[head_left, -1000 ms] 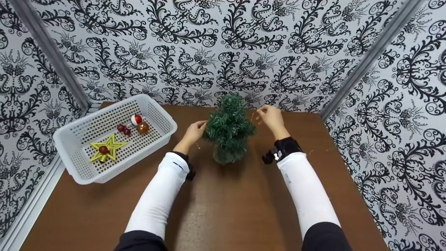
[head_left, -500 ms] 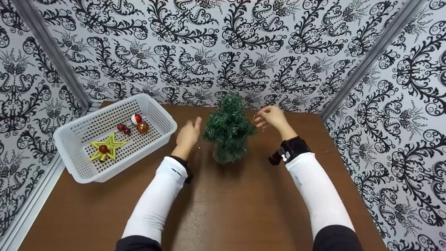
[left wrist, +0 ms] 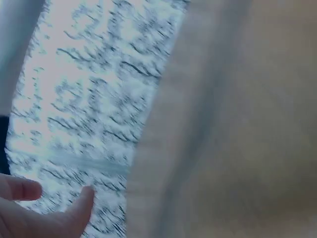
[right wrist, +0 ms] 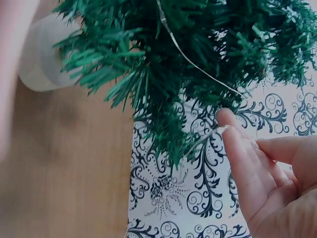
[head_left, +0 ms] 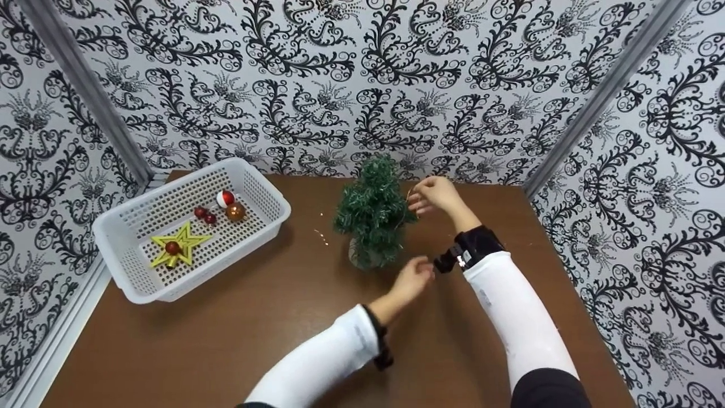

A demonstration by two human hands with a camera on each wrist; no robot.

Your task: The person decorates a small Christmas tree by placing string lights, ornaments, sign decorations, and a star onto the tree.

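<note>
A small green artificial Christmas tree (head_left: 374,204) stands upright on the table in a pale translucent pot (right wrist: 42,54). Thin fairy-light wire (right wrist: 195,64) runs across its branches. At the tree's right side, my right hand (head_left: 436,194) pinches the wire between thumb and fingers, with the fingertips close to the branches. My left hand (head_left: 410,279) is in front of the tree to the right, below the right wrist. Thumb and a finger of that hand (left wrist: 49,218) are apart with nothing between them. More of the light string (head_left: 321,235) shows left of the tree.
To the left stands a white perforated basket (head_left: 226,258). It holds a yellow star (head_left: 190,241), a red-and-white bauble (head_left: 225,199), an orange bauble (head_left: 235,212) and several small red balls. A patterned wall (head_left: 317,113) rises behind the brown table (head_left: 226,334).
My left hand has left the tree's left side and swung across its front to the right. My right hand stays at the tree's right side with the wire.
</note>
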